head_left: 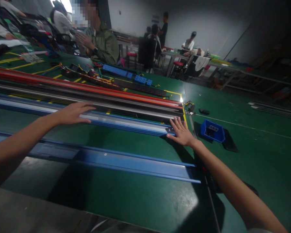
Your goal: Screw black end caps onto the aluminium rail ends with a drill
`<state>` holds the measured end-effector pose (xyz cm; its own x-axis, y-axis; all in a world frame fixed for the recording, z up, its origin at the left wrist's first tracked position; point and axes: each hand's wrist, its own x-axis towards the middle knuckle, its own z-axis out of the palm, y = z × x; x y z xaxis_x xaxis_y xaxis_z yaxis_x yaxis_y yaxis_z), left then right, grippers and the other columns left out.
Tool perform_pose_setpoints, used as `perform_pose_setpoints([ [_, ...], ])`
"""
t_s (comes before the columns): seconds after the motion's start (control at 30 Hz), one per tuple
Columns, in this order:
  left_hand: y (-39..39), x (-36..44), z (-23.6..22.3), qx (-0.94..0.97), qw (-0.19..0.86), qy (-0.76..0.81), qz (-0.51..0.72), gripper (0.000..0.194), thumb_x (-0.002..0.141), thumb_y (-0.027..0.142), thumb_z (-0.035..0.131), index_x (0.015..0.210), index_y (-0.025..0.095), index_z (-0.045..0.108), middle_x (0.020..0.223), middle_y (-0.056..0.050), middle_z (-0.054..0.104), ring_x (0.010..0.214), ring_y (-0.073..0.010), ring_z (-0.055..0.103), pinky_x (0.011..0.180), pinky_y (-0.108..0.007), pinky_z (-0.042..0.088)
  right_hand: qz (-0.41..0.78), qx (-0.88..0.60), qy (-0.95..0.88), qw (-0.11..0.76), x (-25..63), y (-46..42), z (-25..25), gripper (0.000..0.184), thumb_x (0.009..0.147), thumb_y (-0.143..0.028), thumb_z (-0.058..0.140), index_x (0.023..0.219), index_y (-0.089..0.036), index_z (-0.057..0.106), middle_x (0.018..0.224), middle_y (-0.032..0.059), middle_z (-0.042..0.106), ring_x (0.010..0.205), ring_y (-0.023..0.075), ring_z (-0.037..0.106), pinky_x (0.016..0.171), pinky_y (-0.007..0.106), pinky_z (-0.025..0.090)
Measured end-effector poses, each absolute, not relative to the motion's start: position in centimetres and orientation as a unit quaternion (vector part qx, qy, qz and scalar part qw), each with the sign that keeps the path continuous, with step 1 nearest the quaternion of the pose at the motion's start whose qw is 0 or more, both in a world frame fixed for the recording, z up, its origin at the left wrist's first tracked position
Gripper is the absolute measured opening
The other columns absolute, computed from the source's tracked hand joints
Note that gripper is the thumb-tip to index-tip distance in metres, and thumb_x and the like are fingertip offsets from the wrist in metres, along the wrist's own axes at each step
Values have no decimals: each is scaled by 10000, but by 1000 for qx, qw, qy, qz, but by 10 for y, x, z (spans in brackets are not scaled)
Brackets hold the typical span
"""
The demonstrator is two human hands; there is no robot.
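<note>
Two long blue channel profiles lie side by side across the green table. Over the farther blue profile (126, 124) my left hand (74, 112) rests with its fingers stretched out, thumb along the near side. At the right end of that same profile is my right hand (181, 131), fingers spread, its thumb by the near edge. Neither hand is closed around anything. The nearer blue profile (135, 161) lies closer to me, untouched, under the shadow of my arm in part. Just beyond my hands run long orange and silver rails (126, 95).
A blue bin (212, 130) with small parts stands to the right, beside a flat black object (230, 140). Wired strips and blue socket blocks (143, 80) lie behind the rails. A person in a green jacket (106, 45) sits across the table; other people are farther back.
</note>
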<state>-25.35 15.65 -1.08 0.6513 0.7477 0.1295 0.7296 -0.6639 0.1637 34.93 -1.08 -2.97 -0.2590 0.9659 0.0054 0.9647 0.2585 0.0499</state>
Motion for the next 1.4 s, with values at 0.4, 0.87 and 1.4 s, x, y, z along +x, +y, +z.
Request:
perform_pose_setpoints([
  [0.4,160,-240,-5,900,-14,433,40,845,749,391,826,1459,110,462,1601,-180,401,1396,-255,391,1171,-578,237,35,623,781,11,347,1,-30,975,952,-787,323,1663,-150,122,1706,139,13,1571,371,-4,1247,616,39],
  [0.87,146,-221,-1,871,-41,475,119,739,759,286,846,1400,95,532,1555,-175,467,1358,-234,447,1176,-652,166,82,623,778,8,346,14,-28,964,951,-767,341,1661,-146,140,1714,136,88,1580,363,24,1254,593,44],
  [1.4,44,-102,37,855,-57,488,163,441,941,341,541,1330,134,568,1344,-190,609,1309,-367,508,1120,-603,362,94,635,765,-51,345,21,-28,983,930,-765,358,1649,-119,180,1719,125,85,1579,379,19,1241,606,-24],
])
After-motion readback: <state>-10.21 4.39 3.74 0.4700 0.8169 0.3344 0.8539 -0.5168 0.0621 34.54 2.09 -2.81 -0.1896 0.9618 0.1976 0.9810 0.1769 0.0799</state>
